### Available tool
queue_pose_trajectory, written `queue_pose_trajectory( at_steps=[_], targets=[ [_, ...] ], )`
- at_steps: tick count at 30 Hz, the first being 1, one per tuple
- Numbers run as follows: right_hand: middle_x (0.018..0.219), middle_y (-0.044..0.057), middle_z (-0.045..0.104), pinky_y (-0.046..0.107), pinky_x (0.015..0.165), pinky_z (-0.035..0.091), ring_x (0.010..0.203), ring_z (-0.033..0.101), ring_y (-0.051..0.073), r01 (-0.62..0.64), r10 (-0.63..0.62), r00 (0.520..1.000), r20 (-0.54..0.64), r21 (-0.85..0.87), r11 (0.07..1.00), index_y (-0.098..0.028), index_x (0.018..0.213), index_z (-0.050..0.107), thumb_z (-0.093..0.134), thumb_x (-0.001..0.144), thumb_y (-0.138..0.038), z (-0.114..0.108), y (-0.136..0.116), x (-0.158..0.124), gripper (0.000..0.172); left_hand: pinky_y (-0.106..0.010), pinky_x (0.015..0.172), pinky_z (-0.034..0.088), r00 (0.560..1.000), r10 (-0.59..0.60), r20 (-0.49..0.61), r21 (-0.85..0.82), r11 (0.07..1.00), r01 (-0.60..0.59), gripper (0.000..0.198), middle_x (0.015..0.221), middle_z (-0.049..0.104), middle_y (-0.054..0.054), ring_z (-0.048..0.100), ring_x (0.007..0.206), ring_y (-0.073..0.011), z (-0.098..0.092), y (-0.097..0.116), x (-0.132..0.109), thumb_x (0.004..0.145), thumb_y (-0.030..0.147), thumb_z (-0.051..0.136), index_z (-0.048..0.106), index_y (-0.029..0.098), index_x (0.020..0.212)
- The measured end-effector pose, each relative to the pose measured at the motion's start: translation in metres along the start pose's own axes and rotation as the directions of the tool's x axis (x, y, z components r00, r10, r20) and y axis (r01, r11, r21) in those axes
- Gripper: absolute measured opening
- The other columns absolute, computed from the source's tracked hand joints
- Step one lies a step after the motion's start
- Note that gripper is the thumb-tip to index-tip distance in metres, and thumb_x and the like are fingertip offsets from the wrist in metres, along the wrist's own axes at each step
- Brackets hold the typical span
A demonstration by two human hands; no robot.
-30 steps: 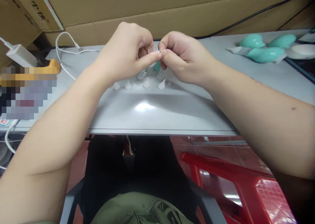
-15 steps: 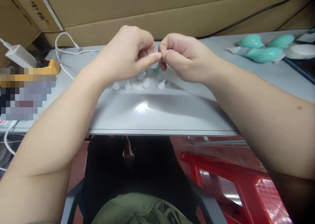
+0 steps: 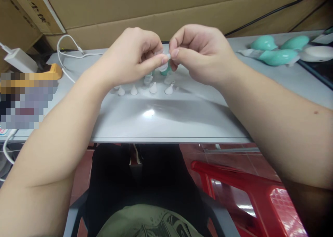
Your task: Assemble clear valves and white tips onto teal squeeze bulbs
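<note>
Above the back of the table, my left hand point(image 3: 145, 56) is closed around a small translucent white plastic part point(image 3: 163, 67), thumb and fingertips gripping it. My right hand point(image 3: 194, 49) pinches at the part's upper right end, thumb against forefinger, fingertips almost meeting the left thumb. My fingers cover most of the part, so its full shape is hidden. Below the hands, several small white funnel-shaped pieces point(image 3: 153, 88) stand in a row. Clear plastic pieces point(image 3: 148, 79) sit just behind them, and a teal object point(image 3: 165, 70) shows partly behind the held part.
Teal rounded items point(image 3: 279, 57) in clear wrap and a white oval item point(image 3: 317, 53) lie at the right. On the left are a white charger point(image 3: 20, 60), a white cable point(image 3: 59, 51) and a yellow object point(image 3: 55, 72). Cardboard point(image 3: 145, 8) walls the back. A red stool point(image 3: 234, 181) stands below right.
My right hand has risen slightly and its fingers have opened out a little around the pinch. More of the teal object shows between the hands. My left hand stays nearly in place.
</note>
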State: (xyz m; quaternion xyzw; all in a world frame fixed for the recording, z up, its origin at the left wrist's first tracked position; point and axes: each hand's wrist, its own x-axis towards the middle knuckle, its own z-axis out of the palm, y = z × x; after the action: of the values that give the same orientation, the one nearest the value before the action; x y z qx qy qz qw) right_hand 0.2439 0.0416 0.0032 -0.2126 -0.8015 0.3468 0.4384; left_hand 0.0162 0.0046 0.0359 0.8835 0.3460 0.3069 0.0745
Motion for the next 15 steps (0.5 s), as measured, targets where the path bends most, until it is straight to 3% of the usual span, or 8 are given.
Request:
queue_pose_trajectory(
  at_steps=[6,10,15],
  targets=[
    [0.072,0.0,0.059,0.032,0.061,0.032,0.065,0.047,0.013,0.023,-0.039,0.994,-0.104,-0.145,0.989,-0.022,0.074,0.067,0.089,0.082,-0.035,0.0006,-0.0091,-0.0039,0.028,-0.04,0.068,0.041,1.0,0.0,-0.031,0.021,1.0,0.001,0.031,0.078,0.074,-0.006,0.052,0.066,-0.0182,0.0001,0.0005,0.0003,0.096,0.052,0.068,0.07,0.026,0.08],
    [0.069,-0.001,0.058,0.03,0.057,0.031,0.062,0.046,0.011,-0.028,0.023,0.999,-0.041,-0.122,0.992,-0.021,0.076,0.068,0.089,0.084,-0.037,-0.0011,-0.0069,-0.0033,0.028,-0.039,0.068,0.04,1.0,-0.005,-0.021,0.045,0.999,0.006,0.032,0.076,0.071,-0.006,0.052,0.065,-0.0172,0.0011,-0.0001,-0.0005,0.099,0.049,0.067,0.07,0.022,0.081],
    [0.072,0.0,0.063,0.029,0.057,0.035,0.063,0.053,0.012,-0.065,0.068,0.997,0.021,-0.101,0.993,-0.021,0.08,0.066,0.081,0.086,-0.03,-0.0025,-0.0022,-0.0024,0.019,-0.037,0.066,0.039,1.0,0.016,0.017,0.033,0.999,-0.017,0.032,0.076,0.07,-0.004,0.048,0.063,-0.016,0.0,0.0009,-0.0024,0.099,0.051,0.066,0.073,0.024,0.084]
  ],
)
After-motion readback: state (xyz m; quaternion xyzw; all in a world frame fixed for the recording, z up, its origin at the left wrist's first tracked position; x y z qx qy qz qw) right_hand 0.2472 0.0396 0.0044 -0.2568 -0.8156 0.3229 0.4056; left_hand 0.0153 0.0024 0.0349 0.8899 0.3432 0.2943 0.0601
